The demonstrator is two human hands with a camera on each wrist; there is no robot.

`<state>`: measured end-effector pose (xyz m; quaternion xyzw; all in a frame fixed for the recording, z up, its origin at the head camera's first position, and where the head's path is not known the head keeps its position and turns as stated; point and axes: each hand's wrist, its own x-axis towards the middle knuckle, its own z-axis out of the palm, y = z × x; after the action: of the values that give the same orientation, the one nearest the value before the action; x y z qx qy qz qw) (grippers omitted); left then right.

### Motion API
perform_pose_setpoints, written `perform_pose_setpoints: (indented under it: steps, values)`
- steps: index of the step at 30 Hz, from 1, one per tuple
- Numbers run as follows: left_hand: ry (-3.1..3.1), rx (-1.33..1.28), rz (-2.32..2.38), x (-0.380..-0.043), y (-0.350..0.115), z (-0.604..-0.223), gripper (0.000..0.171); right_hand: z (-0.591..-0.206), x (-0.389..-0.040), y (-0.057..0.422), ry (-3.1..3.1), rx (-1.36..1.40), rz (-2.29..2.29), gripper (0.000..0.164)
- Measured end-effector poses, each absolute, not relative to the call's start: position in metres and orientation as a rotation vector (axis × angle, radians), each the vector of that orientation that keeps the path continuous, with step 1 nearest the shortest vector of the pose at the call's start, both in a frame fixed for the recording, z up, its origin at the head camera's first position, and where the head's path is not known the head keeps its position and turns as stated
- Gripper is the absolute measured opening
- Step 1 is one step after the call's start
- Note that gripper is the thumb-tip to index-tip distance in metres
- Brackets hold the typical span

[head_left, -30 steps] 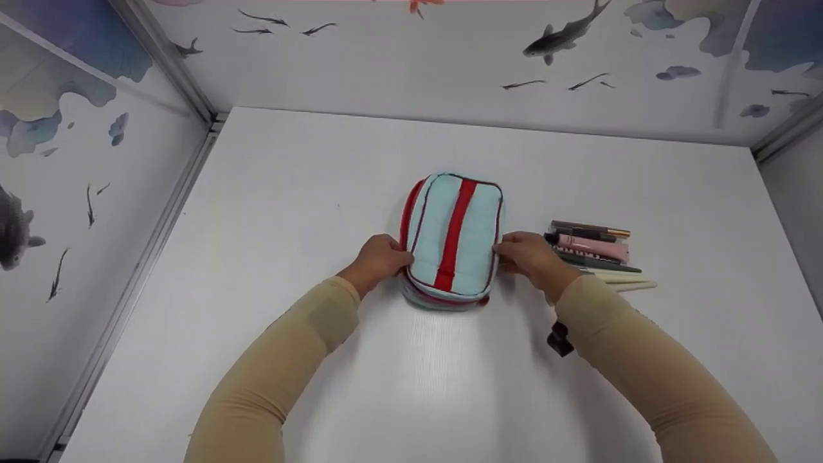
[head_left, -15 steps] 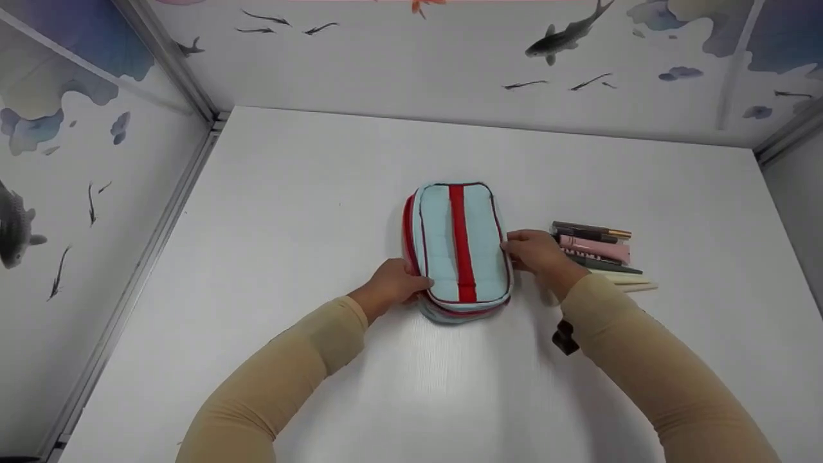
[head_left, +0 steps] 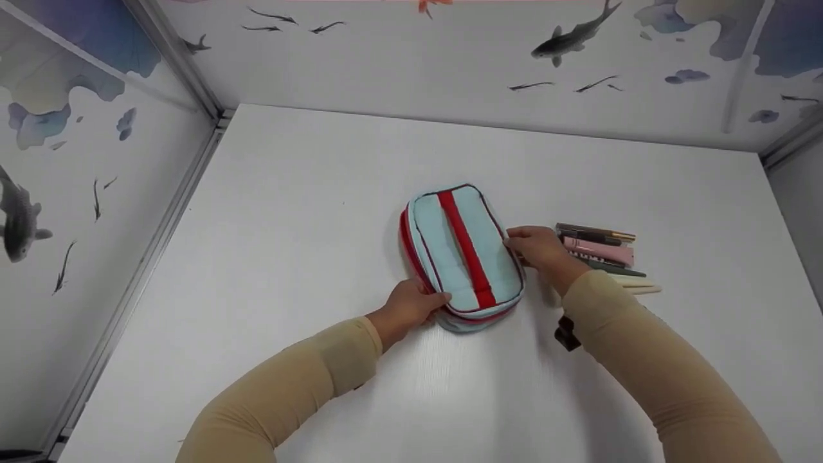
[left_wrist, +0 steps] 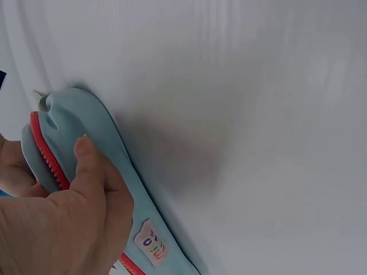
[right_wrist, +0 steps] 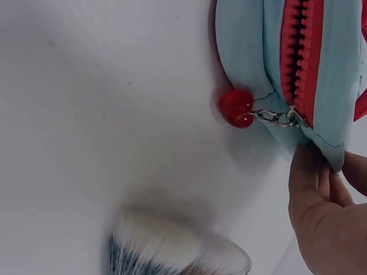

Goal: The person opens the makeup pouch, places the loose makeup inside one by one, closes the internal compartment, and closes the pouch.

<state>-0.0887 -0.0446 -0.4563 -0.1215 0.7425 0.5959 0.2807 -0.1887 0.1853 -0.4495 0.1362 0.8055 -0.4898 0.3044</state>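
A light blue zip pouch [head_left: 437, 238] with a red strap down its top lies tilted on the white table. My left hand [head_left: 411, 305] grips its near left edge, thumb on top; in the left wrist view the fingers lie along the side with the red zip and a small label [left_wrist: 151, 243]. On the pouch's right edge, my right hand [head_left: 540, 247] pinches the fabric between thumb and fingers. A red heart charm [right_wrist: 235, 107] hangs by a chain at the zip's end. The zip's two rows of teeth stand slightly apart in the right wrist view.
Right of the pouch lie dark slim tubes [head_left: 595, 233], a pink tube [head_left: 601, 252] and cream handles [head_left: 636, 283], partly behind my right arm. A bristle brush head [right_wrist: 160, 246] shows in the right wrist view. Printed walls [head_left: 411, 71] border the table [head_left: 308, 193].
The pouch has turned anticlockwise and come slightly nearer, its near end swinging right. My left hand has moved right and nearer with it. My right hand has shifted slightly right, staying at the edge.
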Motion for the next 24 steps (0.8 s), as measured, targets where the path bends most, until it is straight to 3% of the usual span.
perform_pose_setpoints:
  steps: [24]
  values:
    - [1.904, -0.364, 1.555, -0.074, -0.029, -0.457, 0.025, -0.451, -0.198, 0.182, 2.196, 0.286, -1.193, 0.045]
